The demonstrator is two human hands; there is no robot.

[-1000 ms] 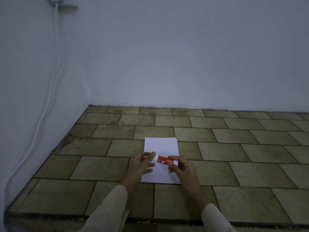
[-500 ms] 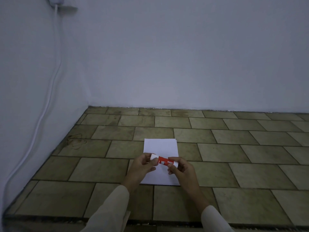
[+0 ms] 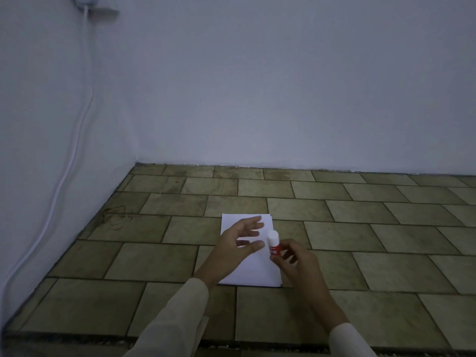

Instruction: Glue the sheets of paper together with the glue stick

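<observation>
Two hands are over the white sheets of paper (image 3: 251,271), which lie flat on the tiled floor (image 3: 154,258). The left hand (image 3: 235,247) is open with fingers spread and holds nothing. Just beside it, the right hand (image 3: 293,262) pinches the red body of the glue stick (image 3: 273,242), white end pointing up.

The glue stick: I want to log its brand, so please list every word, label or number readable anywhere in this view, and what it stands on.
Glue stick, held in the right hand: white print on the red label, too small and blurred to read.
Sheets of paper: blank, no text.
Left hand, tiled floor, wall, cable: no text or signs.
Nothing here can be quoted.
</observation>
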